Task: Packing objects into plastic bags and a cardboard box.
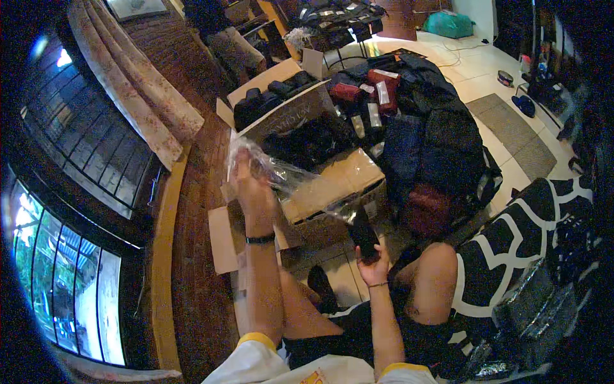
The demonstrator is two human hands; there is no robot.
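Black bundle (364, 234) gripped at its lower end by the right hand (372, 267), near the carton (355, 171). Clear film (291, 180) strung between it and the left hand (245, 169), well apart; blurred, so finger closure there cannot be told. Film judged light, slippery, easily torn, best pinched by its edge; bundle probably soft, best held round its middle.

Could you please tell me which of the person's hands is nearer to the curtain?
Left. The left hand, at the clear plastic, is right of the curtain; the right hand, holding a black item, is farther right and lower.
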